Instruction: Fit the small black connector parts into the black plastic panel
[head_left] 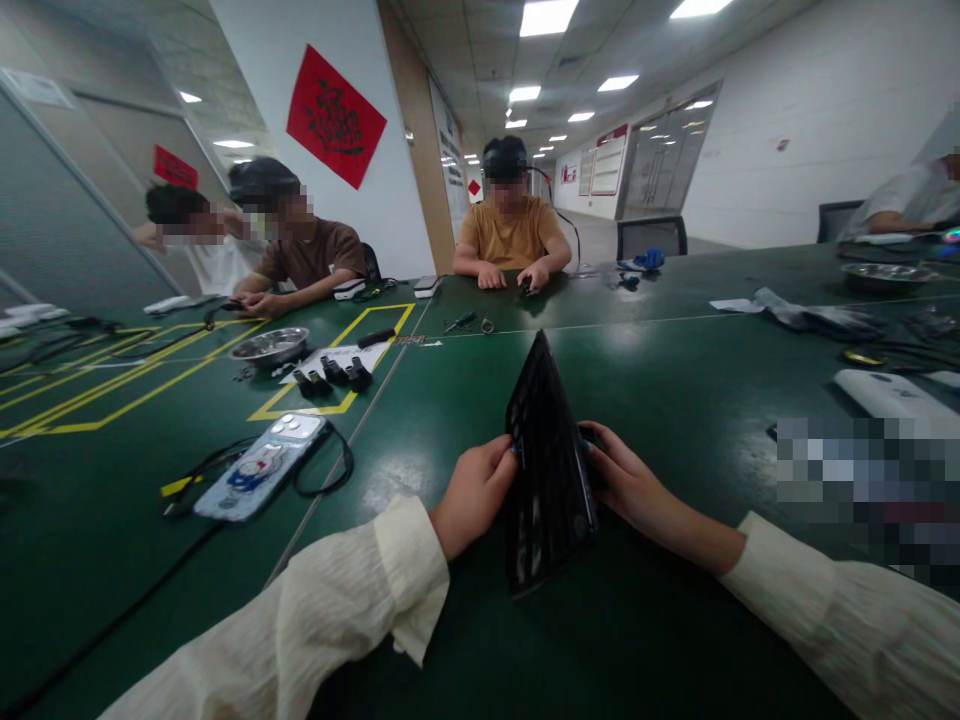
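Note:
I hold a flat black panel, standing on edge and tilted, just above the dark green table. It looks like a keyboard or ribbed plastic plate seen edge-on. My left hand grips its left side with fingers curled round the edge. My right hand grips its right side, fingers partly hidden behind the panel. Both sleeves are cream-coloured.
A phone in a cartoon case with a black cable lies to the left. Further left are a metal bowl and small black parts inside yellow floor-tape lines. Three people sit across the table; a white device lies right.

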